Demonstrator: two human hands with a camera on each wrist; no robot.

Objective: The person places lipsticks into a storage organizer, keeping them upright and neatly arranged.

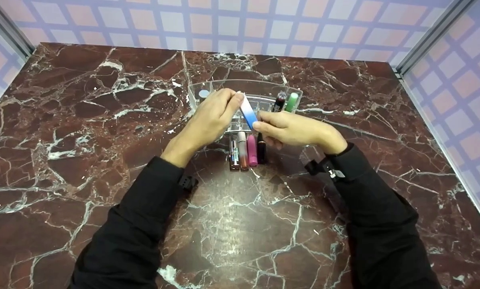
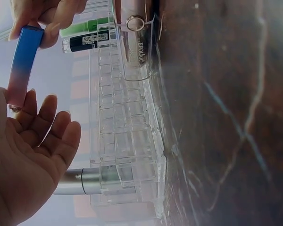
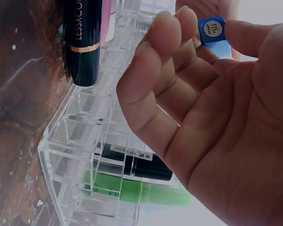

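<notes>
Above a clear acrylic organizer (image 1: 244, 82), both hands hold one slim lipstick tube (image 1: 247, 111) that fades from white to blue. My left hand (image 1: 212, 114) pinches its pale upper end between thumb and forefinger. The blue lower end is in the thumb and fingers of my right hand (image 1: 292, 126). A round label marked as lipstick is on the tube's blue end (image 3: 212, 29) in the right wrist view. In the left wrist view, the tube's far end looks pinkish, and the left hand's other fingers (image 2: 61, 136) are loosely bent.
Inside the organizer stand a silver tube (image 2: 80, 181) at the left, and a dark tube (image 1: 279, 102) and a green tube (image 1: 291, 102) at the right. Before it lie a clear-cased gloss (image 1: 234, 154), a brown-and-pale tube (image 1: 243, 152), a pink tube (image 1: 252, 150) and a black lipstick (image 1: 261, 150).
</notes>
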